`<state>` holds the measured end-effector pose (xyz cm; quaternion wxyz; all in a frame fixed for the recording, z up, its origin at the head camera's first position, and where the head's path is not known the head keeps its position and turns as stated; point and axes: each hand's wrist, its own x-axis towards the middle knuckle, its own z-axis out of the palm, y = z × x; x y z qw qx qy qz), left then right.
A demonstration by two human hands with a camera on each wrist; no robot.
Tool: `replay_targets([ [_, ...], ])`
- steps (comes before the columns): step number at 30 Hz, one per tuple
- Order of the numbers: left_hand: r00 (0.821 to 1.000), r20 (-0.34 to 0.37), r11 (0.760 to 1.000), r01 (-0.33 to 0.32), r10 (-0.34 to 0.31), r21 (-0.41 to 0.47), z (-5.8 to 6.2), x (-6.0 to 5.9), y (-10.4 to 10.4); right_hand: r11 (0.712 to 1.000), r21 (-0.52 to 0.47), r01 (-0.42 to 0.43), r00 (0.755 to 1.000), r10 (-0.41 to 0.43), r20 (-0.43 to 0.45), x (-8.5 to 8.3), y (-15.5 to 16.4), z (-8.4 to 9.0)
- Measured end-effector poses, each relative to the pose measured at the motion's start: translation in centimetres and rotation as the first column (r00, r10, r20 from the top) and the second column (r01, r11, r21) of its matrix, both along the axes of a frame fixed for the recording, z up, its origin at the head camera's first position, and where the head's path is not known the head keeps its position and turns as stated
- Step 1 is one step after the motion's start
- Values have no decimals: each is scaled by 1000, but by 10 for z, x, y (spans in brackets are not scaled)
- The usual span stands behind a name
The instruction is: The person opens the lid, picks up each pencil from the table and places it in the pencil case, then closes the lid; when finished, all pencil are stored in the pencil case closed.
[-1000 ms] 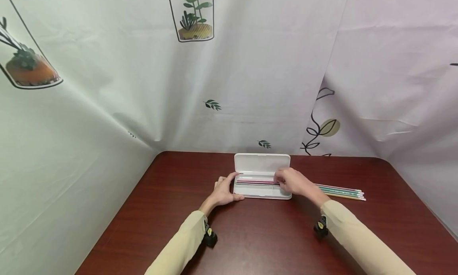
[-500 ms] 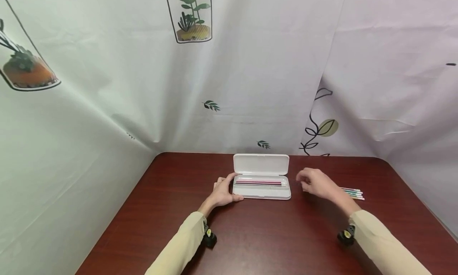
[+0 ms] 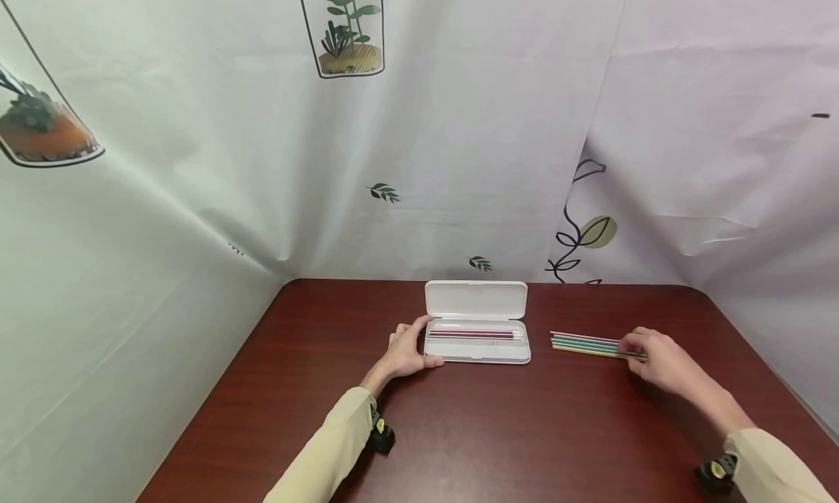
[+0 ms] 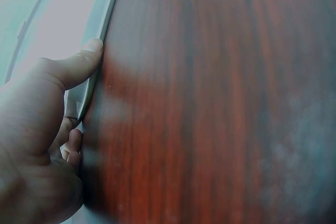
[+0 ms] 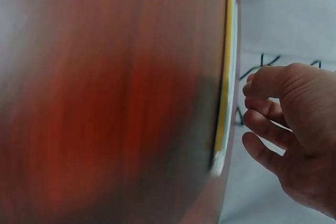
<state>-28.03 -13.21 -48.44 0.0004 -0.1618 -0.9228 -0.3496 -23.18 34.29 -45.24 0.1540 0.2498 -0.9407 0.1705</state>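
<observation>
Two hands are at work on the dark red wooden worktop point(image 3: 498, 430). The left hand point(image 3: 406, 351) rests against the left end of the open white plastic pencil case point(image 3: 476, 341), thumb along its edge and fingers curled at its side, a steadying grip that seems meant to keep the case from sliding. Inside the tray lie a few pink and dark pencils point(image 3: 473, 333), set lengthwise to fit. The right hand point(image 3: 658, 357) is well to the right of the case, its fingertips on the near ends of the loose bunch of green and yellow pencils point(image 3: 585, 344); whether they already pinch one I cannot tell.
</observation>
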Motion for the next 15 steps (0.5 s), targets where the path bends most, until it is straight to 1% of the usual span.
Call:
replay_targets([
  [7,1000,-6,1000,-4,4,-2,-1,0,0,999,17,40,998,-40,-42,6,23,-10],
  [12,1000,-14,1000,2,-2,11,0,0,0,998,21,52,997,-51,-64,8,29,-14],
  [15,1000,-18,1000,4,-4,10,0,0,-1,998,20,57,997,-56,-54,8,31,-14],
])
